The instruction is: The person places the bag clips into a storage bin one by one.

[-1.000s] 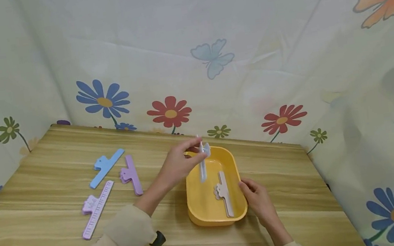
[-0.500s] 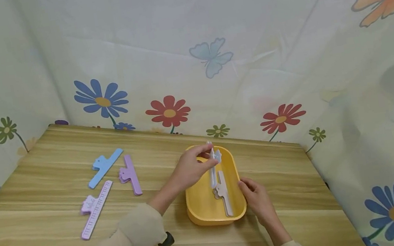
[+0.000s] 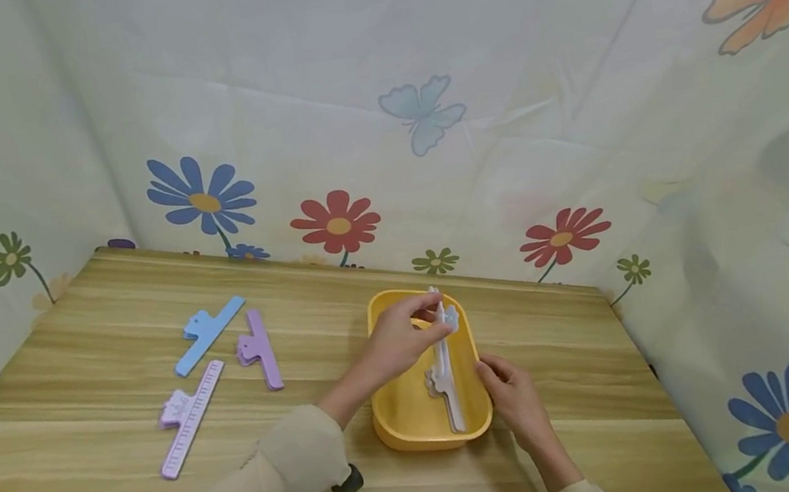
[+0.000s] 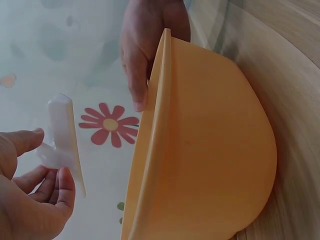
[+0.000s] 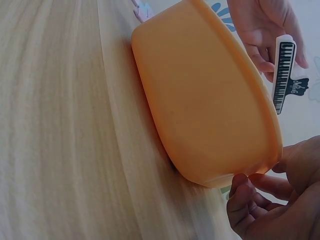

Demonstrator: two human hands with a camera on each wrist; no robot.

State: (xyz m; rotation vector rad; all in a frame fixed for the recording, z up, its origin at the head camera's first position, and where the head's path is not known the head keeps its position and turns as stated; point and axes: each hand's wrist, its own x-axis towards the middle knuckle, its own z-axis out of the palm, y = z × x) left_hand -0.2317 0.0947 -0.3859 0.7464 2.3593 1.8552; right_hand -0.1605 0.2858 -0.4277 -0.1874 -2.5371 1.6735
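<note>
My left hand (image 3: 401, 336) pinches a white clip (image 3: 453, 318) by its handle between thumb and fingers, above the yellow bin (image 3: 433, 444). Seen from the right wrist, this clip (image 5: 285, 70) has a long bar printed with black-and-white piano keys. In the left wrist view its plain white back (image 4: 62, 120) shows, apart from the bin wall. On the bin's right side my right hand (image 3: 520, 398) grips the rim, thumb at the top and fingers curled against the outer wall. Inside the bin lies a pale clip (image 3: 446, 386), partly overlapped by the held one.
Left of the bin, a blue clip (image 3: 209, 336), a purple clip (image 3: 260, 350) and a lilac clip with piano keys (image 3: 193, 420) lie on the wooden table (image 3: 76, 459). A flowered curtain (image 3: 257, 131) surrounds the table's back and sides.
My left hand has moved right with the white clip, from over the bin's left-middle to its right side, above the clip lying inside. The right hand keeps its grip on the rim.
</note>
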